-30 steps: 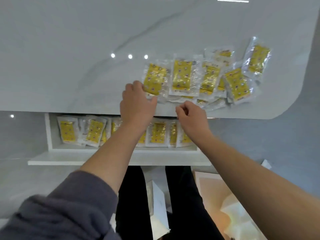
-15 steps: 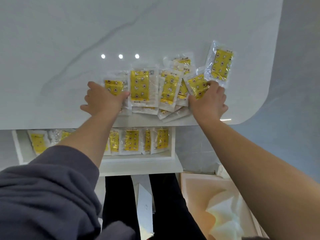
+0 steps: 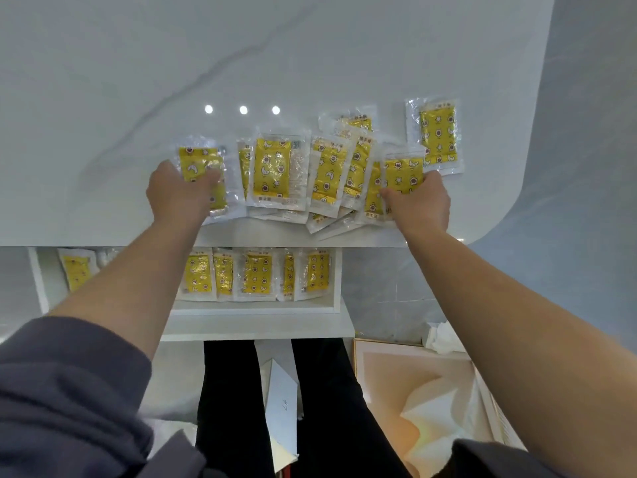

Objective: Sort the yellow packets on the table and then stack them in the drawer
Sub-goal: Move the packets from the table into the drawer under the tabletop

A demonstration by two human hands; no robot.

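Your left hand [image 3: 179, 194] pinches one end of the row of shiny yellow plastic packets [image 3: 272, 167] on the white marble worktop [image 3: 103, 98]. Your right hand [image 3: 418, 205] grips the other end, maybe to bunch them. More lie in the white drawer [image 3: 255, 307].

Perhaps a home: marble table [image 3: 310, 46], white drawer [image 3: 258, 327].

The left sleeve [image 3: 69, 391] is dark slate-grey, of soft matte cloth, and is bunched in thick folds near the elbow, so the left forearm [image 3: 138, 270] is bare. The right sleeve [image 3: 499, 458], of the same grey, shows only as an edge at the lower frame. The left grip [image 3: 179, 194] and right grip [image 3: 418, 201] are bare. The trousers [image 3: 234, 408] are plain black.
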